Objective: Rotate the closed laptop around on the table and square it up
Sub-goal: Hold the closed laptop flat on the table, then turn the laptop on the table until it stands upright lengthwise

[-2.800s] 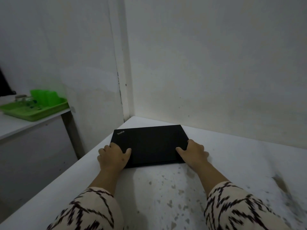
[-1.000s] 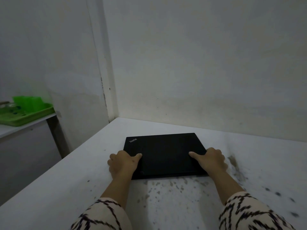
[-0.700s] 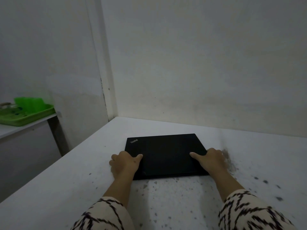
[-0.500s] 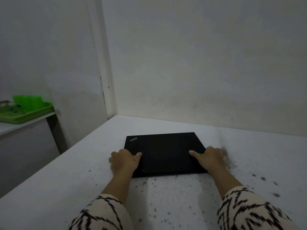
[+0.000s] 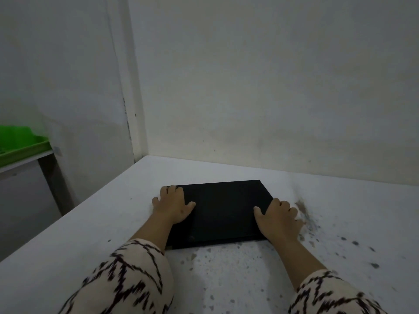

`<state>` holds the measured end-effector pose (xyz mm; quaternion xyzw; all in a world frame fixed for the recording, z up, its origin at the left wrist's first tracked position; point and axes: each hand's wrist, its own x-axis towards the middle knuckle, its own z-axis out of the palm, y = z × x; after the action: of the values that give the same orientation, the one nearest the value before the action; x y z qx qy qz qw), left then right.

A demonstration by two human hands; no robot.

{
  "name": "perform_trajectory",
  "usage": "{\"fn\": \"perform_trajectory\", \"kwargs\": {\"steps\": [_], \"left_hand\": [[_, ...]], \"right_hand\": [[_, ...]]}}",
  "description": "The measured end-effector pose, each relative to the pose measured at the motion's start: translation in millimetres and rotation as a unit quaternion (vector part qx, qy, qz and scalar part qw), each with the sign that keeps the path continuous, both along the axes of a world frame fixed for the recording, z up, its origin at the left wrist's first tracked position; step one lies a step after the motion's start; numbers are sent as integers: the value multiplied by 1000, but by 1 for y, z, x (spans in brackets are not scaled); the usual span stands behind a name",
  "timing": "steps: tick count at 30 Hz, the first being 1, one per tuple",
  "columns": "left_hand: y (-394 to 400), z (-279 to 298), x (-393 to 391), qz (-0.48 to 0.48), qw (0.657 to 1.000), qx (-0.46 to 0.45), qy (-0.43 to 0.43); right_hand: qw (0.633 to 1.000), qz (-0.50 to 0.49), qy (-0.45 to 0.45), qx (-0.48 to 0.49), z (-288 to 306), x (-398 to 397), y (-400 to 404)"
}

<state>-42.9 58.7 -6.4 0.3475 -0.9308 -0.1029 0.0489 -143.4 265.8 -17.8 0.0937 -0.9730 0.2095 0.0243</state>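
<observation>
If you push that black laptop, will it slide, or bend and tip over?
The laptop will probably slide, since it lies flat on the smooth white table. It looks stiff, a closed slab, so bending seems unlikely. Being low and wide, it should not tip under the left hand and right hand.

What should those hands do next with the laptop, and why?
Probably start turning it: push the far left corner away with the left hand while the right hand pulls its edge back. Both rest flat on the closed laptop, which lies flat on the table, with bare space around it.
</observation>
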Motion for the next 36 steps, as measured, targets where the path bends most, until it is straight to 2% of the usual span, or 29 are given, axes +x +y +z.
{"fn": "perform_trajectory", "kwargs": {"steps": [9, 17, 27, 33, 36], "left_hand": [[-44, 1, -20, -30, 996, 83, -9], [-47, -1, -19, -30, 999, 38, -21], [-38, -5, 9, 7, 1000, 24, -19], [-31, -6, 19, 0, 998, 55, 25], [-31, -7, 20, -3, 996, 81, 44]], "right_hand": [[999, -17, 22, -43, -1, -1, 0], [996, -17, 42, -82, -2, -11, -3], [994, 26, 74, -80, -4, -33, -10], [993, 29, 86, -70, -1, -24, -11], [991, 89, 71, -70, 5, -2, -18]]}}
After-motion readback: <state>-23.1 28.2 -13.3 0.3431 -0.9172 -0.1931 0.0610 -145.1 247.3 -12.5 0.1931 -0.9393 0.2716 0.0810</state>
